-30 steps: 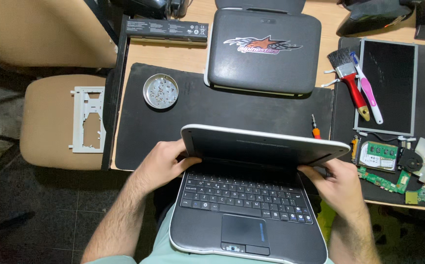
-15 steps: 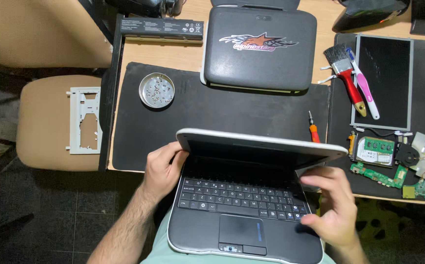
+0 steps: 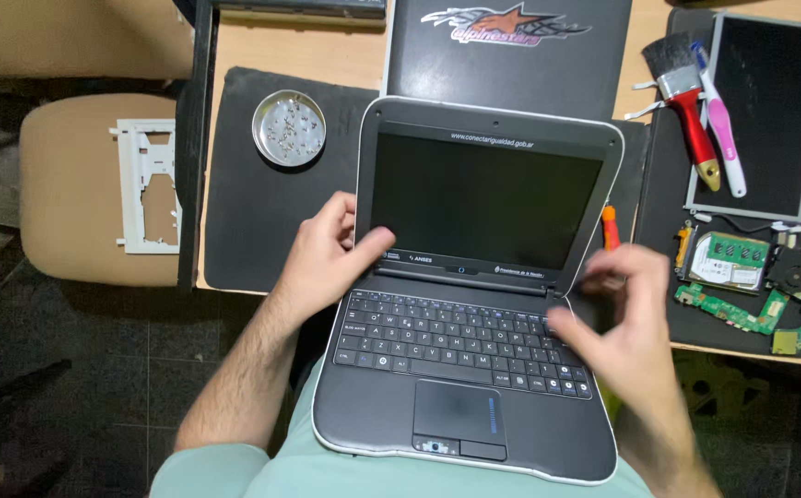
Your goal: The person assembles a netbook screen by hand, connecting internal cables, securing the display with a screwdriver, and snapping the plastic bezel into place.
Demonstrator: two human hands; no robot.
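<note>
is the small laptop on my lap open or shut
Open: the laptop has its dark screen tilted up and keyboard exposed; left hand grips the lid edge.

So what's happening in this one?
A person has a small black laptop with a white rim on their lap, lid open and screen dark. The left hand holds the screen's left edge, thumb on the bezel. The right hand, blurred, hovers over the keyboard's right end. On the desk beyond lie a round metal dish of screws, a red-handled brush and loose circuit boards.
</note>
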